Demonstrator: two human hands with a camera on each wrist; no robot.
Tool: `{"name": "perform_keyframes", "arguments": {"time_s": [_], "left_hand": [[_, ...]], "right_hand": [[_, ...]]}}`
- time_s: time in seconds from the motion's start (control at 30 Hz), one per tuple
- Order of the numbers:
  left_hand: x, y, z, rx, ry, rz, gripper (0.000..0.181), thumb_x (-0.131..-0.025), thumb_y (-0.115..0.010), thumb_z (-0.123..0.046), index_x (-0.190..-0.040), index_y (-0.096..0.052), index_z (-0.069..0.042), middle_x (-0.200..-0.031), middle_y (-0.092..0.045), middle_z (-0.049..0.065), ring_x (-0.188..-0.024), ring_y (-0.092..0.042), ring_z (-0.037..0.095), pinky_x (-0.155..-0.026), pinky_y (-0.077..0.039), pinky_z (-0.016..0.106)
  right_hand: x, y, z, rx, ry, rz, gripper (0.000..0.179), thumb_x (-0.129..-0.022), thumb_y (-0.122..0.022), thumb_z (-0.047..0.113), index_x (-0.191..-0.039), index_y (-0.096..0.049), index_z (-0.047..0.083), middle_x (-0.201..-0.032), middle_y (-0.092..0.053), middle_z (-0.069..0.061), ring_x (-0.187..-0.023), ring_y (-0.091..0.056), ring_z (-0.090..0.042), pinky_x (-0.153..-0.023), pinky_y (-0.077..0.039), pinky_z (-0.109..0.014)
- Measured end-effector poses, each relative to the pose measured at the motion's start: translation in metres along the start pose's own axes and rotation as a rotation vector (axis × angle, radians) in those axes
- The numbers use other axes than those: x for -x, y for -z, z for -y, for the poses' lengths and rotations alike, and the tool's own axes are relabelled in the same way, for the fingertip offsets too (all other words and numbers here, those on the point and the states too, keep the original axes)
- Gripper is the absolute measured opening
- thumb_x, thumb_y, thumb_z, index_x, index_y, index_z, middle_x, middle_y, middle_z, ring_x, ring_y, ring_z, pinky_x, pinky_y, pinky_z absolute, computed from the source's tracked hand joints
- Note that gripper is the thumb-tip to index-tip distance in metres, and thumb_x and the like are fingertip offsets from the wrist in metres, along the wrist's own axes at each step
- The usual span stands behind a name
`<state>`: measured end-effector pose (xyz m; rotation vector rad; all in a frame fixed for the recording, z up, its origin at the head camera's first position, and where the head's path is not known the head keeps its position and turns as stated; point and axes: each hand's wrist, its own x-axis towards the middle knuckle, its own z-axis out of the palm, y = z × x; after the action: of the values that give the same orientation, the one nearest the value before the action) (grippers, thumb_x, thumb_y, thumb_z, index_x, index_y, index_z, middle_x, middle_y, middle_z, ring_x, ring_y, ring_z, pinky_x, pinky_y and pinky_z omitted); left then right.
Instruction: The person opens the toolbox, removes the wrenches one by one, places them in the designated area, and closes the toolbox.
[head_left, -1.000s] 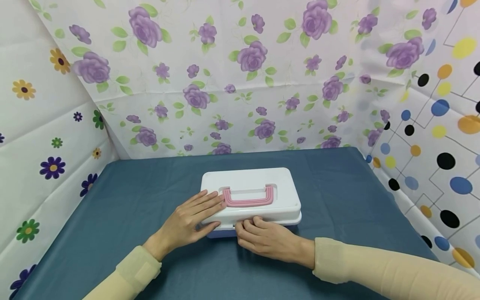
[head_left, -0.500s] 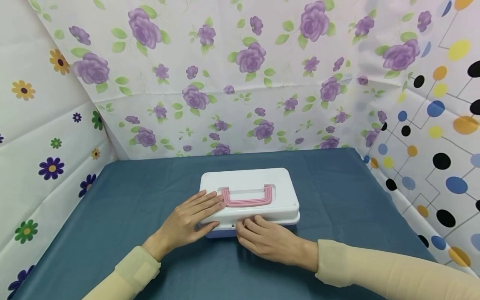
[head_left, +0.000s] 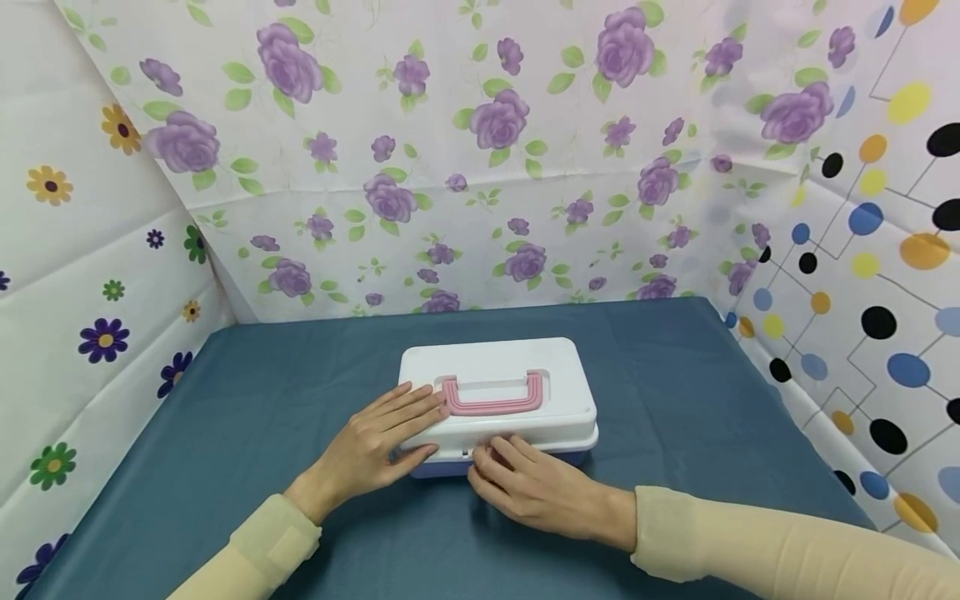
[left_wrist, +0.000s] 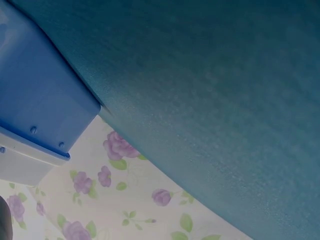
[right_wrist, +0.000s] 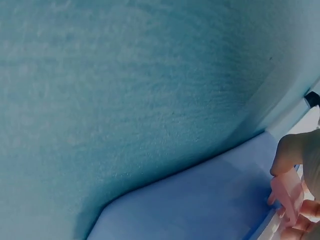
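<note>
A white-lidded box [head_left: 495, 357] with a blue base [left_wrist: 47, 85] sits on the table, its lid down. The pink carrying handle [head_left: 495, 407] lies folded on top. My left hand [head_left: 382, 433] rests on the lid's left front part, fingers straight, fingertips beside the handle. At the middle of the front edge is my right hand [head_left: 543, 492], with curled fingers. In the right wrist view its thumb and fingers pinch a pink latch [right_wrist: 287, 192] on the box's front. The head view hides that latch behind the fingers.
A dark teal cloth [head_left: 315, 358] covers the table. Behind it hangs a floral sheet [head_left: 450, 142]. Patterned sheets also hang at the left and the right [head_left: 862, 275].
My right hand has dropped slightly at the front edge, and its fingers have shifted a little. The left hand stays on the lid. The head view has moved slightly.
</note>
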<state>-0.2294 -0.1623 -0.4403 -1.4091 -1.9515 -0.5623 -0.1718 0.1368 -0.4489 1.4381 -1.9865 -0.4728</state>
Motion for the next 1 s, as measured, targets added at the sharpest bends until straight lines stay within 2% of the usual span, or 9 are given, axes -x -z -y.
{"name": "perform_keyframes", "arguments": {"time_s": [0.2,0.37,0.5,0.63,0.8,1.0], "left_hand": [[0.0004,-0.0002,-0.0006,-0.003,0.008,0.002,0.047,-0.106,-0.062,-0.037,-0.141,-0.065,-0.005,-0.143,-0.064,0.010,-0.132,-0.060,0.031,-0.121,-0.037,0.043],[-0.0007,-0.0001,-0.0010,-0.004,0.003,0.000,0.047,-0.106,-0.062,-0.037,-0.141,-0.065,-0.005,-0.143,-0.064,0.011,-0.132,-0.060,0.031,-0.121,-0.038,0.044],[-0.0009,-0.0004,-0.0012,-0.005,0.004,0.005,0.047,-0.106,-0.062,-0.037,-0.140,-0.065,-0.005,-0.143,-0.064,0.011,-0.132,-0.060,0.031,-0.121,-0.038,0.044],[0.0000,-0.0002,-0.0011,-0.012,0.012,0.013,0.048,-0.106,-0.061,-0.039,-0.141,-0.065,-0.006,-0.144,-0.064,0.010,-0.133,-0.060,0.030,-0.121,-0.037,0.043],[0.0004,-0.0003,-0.0009,-0.009,0.013,0.009,0.048,-0.106,-0.062,-0.038,-0.141,-0.065,-0.006,-0.144,-0.064,0.009,-0.133,-0.060,0.030,-0.121,-0.037,0.043],[-0.0001,-0.0010,-0.0004,-0.002,0.003,-0.005,0.047,-0.106,-0.063,-0.037,-0.140,-0.065,-0.005,-0.143,-0.064,0.010,-0.131,-0.061,0.031,-0.120,-0.038,0.044]], "right_hand": [[0.0033,0.0009,0.0016,-0.122,-0.037,-0.014,0.051,-0.115,-0.013,0.009,-0.138,-0.058,0.009,-0.137,-0.059,-0.020,-0.121,-0.060,-0.030,-0.102,-0.054,-0.039],[0.0036,-0.0006,0.0012,-0.209,-0.055,-0.041,0.046,-0.116,-0.017,0.009,-0.136,-0.059,0.005,-0.133,-0.059,-0.018,-0.117,-0.058,-0.028,-0.100,-0.053,-0.038],[0.0027,-0.0014,0.0005,-0.192,-0.059,-0.071,0.042,-0.116,-0.021,0.009,-0.131,-0.060,0.004,-0.127,-0.060,-0.013,-0.112,-0.057,-0.025,-0.095,-0.053,-0.035],[0.0038,-0.0008,-0.0009,-0.201,-0.064,-0.066,0.044,-0.116,-0.020,0.010,-0.133,-0.060,0.002,-0.126,-0.061,-0.011,-0.111,-0.057,-0.022,-0.092,-0.053,-0.032],[0.0062,0.0021,-0.0026,-0.219,-0.016,-0.068,0.047,-0.116,-0.019,0.009,-0.133,-0.062,0.002,-0.124,-0.064,-0.009,-0.108,-0.059,-0.019,-0.089,-0.054,-0.030],[0.0074,0.0071,-0.0034,-0.284,0.058,-0.093,0.044,-0.116,-0.026,0.008,-0.129,-0.067,0.004,-0.123,-0.067,-0.006,-0.111,-0.062,-0.017,-0.096,-0.053,-0.028]]}}
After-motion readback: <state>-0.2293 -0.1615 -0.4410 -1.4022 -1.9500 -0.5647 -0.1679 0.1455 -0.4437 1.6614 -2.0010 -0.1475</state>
